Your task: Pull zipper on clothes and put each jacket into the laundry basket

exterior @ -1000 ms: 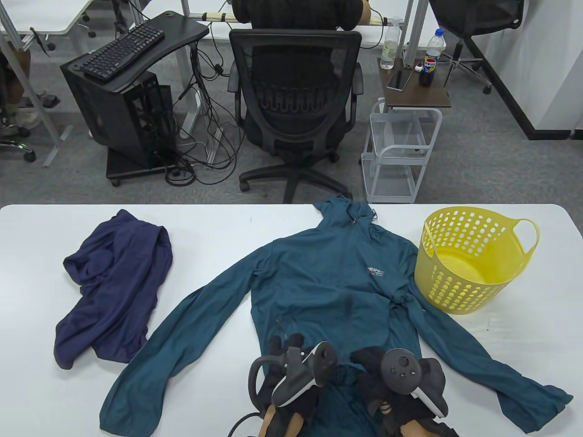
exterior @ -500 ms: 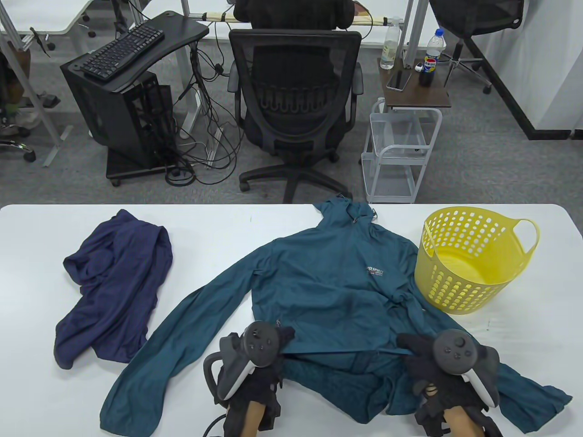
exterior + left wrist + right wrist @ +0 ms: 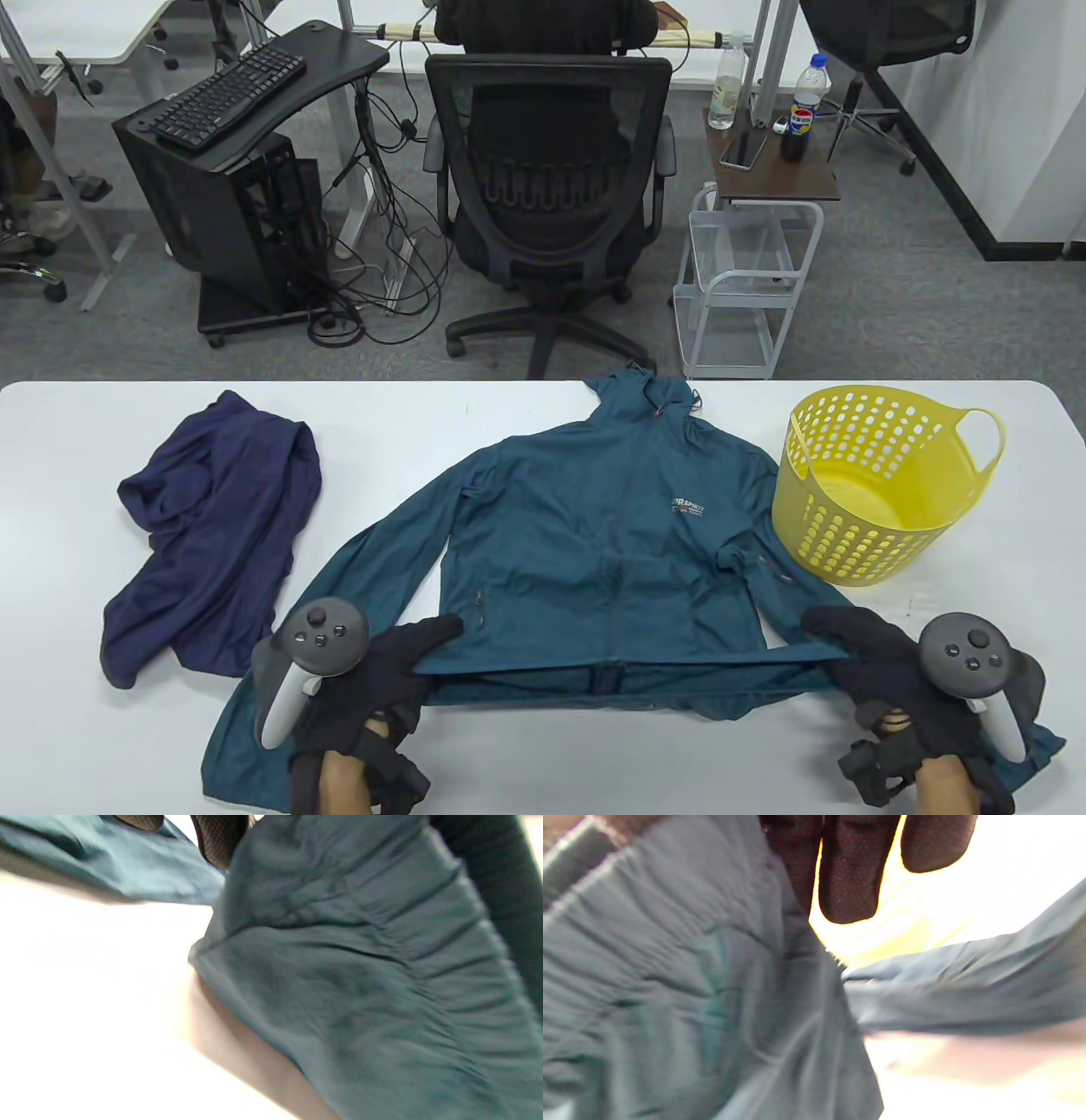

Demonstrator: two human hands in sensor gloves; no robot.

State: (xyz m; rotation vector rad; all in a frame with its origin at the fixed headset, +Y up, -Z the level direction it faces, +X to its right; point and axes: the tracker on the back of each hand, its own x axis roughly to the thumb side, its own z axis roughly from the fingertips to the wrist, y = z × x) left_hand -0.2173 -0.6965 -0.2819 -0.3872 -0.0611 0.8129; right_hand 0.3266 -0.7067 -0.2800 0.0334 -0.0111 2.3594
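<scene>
A: White tabletop [image 3: 509, 407], office behind. Which step?

B: Spreading the teal jacket [image 3: 594, 526], mid-tabletop. Left hand [image 3: 365, 679] and right hand [image 3: 882, 671] each pinch a hem corner, pulled taut at the near edge.

A: Next?

B: Probably find the zipper pull; I can't see it. Then the basket [image 3: 874, 484], far right.

A: And the jacket?

B: Thin, wrinkled, logo on its chest. A navy jacket [image 3: 212, 526] lies crumpled to the left.

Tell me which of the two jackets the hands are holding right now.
The teal jacket, spread flat mid-table; both hands grip its hem. The navy jacket lies crumpled, untouched, at the left.
</scene>
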